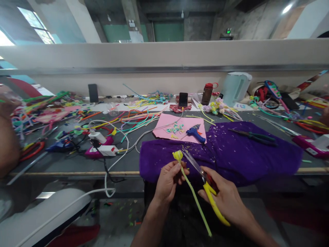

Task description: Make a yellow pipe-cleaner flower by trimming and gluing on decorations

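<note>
Your left hand [168, 180] was raised at the front edge of the dark-topped worktop [133, 164], its forearm sloping up and to the right from the bottom of the view. Thumb and fingertips were pinched together just below a small, bright yellow flower head [177, 155], on its long, thin, pale green stem [194, 195]. The bloom stood above your thumb; the stem ran down to the right between your two hands, its lower end hanging free.

Your right hand [227, 192] reached in from the lower right, forearm angled up and to the left, wrist lower than the knuckles. Its fingers were wrapped about the yellow-handled scissors with long metal blades [209, 188]. The blades pointed up and to the left, tips just beside the bloom; contact there, you could not tell. How far the blades were parted was unclear too.

Beyond both hands lay a rumpled purple cloth [231, 154] flecked with pale scraps. Behind its left part, a pink rectangular sheet [164, 123] carried small pale green and yellow bits and a blue glue gun [196, 133]. Dark-green-handled pliers [257, 136] rested on the cloth, to the right, well apart from your fingers.
</note>
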Motion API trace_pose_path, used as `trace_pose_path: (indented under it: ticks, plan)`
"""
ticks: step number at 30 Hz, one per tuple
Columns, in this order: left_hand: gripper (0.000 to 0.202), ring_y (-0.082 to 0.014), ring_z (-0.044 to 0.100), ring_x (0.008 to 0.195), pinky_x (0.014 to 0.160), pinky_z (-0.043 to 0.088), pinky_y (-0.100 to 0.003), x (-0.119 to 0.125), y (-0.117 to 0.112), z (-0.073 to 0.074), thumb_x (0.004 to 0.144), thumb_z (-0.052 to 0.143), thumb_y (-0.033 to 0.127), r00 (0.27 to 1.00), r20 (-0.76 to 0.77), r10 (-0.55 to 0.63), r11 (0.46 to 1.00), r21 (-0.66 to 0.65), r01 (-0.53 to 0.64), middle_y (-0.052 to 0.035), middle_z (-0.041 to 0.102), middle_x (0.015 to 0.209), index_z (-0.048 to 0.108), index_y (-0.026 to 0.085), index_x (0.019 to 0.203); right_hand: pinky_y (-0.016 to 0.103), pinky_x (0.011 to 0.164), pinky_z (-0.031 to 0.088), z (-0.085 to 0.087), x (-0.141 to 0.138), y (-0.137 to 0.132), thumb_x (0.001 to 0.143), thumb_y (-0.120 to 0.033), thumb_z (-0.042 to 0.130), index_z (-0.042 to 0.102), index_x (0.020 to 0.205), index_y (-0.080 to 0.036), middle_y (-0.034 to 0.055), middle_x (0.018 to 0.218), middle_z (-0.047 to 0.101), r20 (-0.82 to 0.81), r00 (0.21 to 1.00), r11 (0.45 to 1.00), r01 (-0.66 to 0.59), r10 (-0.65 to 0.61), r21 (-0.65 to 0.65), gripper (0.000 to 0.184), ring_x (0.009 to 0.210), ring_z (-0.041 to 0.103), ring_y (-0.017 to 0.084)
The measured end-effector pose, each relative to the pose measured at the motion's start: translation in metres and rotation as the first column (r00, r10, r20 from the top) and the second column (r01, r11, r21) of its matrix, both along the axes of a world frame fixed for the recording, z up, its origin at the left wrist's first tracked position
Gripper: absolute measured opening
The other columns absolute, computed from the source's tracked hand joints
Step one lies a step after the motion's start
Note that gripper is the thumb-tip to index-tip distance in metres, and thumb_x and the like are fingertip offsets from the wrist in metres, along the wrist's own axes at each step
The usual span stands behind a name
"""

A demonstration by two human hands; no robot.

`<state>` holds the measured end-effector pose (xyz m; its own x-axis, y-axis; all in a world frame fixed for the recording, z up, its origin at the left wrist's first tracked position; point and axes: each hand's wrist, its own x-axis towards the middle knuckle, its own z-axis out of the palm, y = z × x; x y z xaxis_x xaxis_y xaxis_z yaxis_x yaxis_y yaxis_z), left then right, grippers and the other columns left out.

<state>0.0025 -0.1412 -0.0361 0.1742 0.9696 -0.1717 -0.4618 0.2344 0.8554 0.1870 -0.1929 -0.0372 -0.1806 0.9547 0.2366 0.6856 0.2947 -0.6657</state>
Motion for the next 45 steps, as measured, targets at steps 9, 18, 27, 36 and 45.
trace_pose_path:
  ticks: [9,18,27,36,45]
  plan:
    - [0.018,-0.0036,0.047,0.044,0.039,0.032,-0.013,0.003,-0.001,-0.001,0.075,0.061,0.029,0.995,-0.097,0.035,0.995,0.099,-0.025,-0.0014,0.062,0.061,0.06,0.012,0.07,0.027,0.063,0.043,-0.006,-0.01,0.005,0.074,-0.026,0.063,0.042,0.123,-0.022,0.0005,0.08,0.057,0.1,0.995,0.991,0.002,-0.016,0.135,0.054,0.069,0.056,0.015]
    - [0.017,-0.0046,0.046,0.048,0.042,0.033,-0.014,0.005,-0.002,-0.003,0.076,0.059,0.028,0.982,-0.159,0.098,0.983,0.172,-0.07,0.0018,0.058,0.057,0.061,0.013,0.07,0.025,0.062,0.043,-0.009,-0.01,0.006,0.073,-0.024,0.064,0.044,0.123,-0.022,0.0001,0.078,0.056,0.081,0.997,0.988,0.004,-0.017,0.155,0.054,0.068,0.056,0.015]
    - [0.017,-0.0049,0.045,0.048,0.042,0.032,-0.015,0.004,-0.003,-0.005,0.077,0.059,0.029,0.979,-0.185,0.087,0.984,0.167,-0.056,0.0012,0.058,0.059,0.061,0.013,0.071,0.025,0.061,0.044,-0.012,-0.009,0.006,0.076,-0.026,0.061,0.043,0.124,-0.019,0.0025,0.081,0.058,0.084,0.996,0.982,-0.026,0.011,0.185,0.052,0.068,0.057,0.015]
    - [0.019,-0.0065,0.047,0.049,0.042,0.033,-0.016,0.003,-0.004,-0.004,0.076,0.058,0.03,0.974,-0.207,0.086,0.987,0.154,-0.055,-0.0015,0.06,0.062,0.063,0.012,0.072,0.025,0.06,0.047,-0.016,-0.007,0.006,0.08,-0.029,0.055,0.043,0.125,-0.017,0.0049,0.083,0.06,0.108,0.994,0.976,-0.045,0.022,0.212,0.048,0.066,0.058,0.015]
    - [0.018,-0.0062,0.047,0.05,0.043,0.034,-0.016,0.0,-0.002,-0.006,0.076,0.059,0.029,0.962,-0.253,0.105,0.98,0.189,-0.058,-0.0017,0.062,0.064,0.064,0.012,0.074,0.025,0.06,0.048,-0.02,-0.003,0.008,0.08,-0.031,0.055,0.042,0.127,-0.019,0.005,0.084,0.061,0.118,0.993,0.978,-0.053,0.03,0.201,0.05,0.066,0.059,0.014]
